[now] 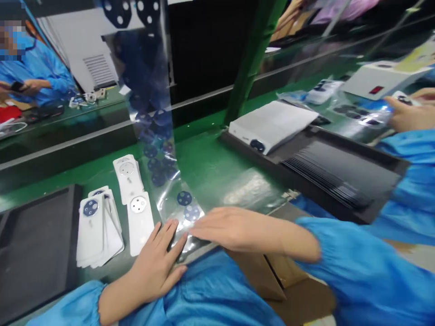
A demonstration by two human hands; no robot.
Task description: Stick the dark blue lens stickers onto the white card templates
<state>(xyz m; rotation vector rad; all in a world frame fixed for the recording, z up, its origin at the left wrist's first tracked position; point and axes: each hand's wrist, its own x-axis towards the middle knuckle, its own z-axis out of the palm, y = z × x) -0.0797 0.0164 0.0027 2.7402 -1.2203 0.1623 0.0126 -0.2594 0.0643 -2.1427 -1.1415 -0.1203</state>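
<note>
A long strip of clear film (170, 192) with dark blue, round camera-lens stickers hangs down over the green bench to its near edge. My left hand (158, 262) lies flat on the strip's near end, fingers spread. From the right, my right hand (234, 228) reaches to the same end with its fingers stretched out and its tips at the film; its thumb is hidden. Just beyond my fingers two stickers show, one dark blue (184, 198) and one paler (191, 213). Left of the film lie white phone-back-shaped cards with a round camera area (141, 226).
A fanned stack of similar cards (91, 231) lies beside a black tray (34, 244) at left. On the right, another black tray (319, 181) holds dark panels and a white stack (272, 122). A co-worker's hand (413, 113) is beyond it. A green post (251, 59) stands behind.
</note>
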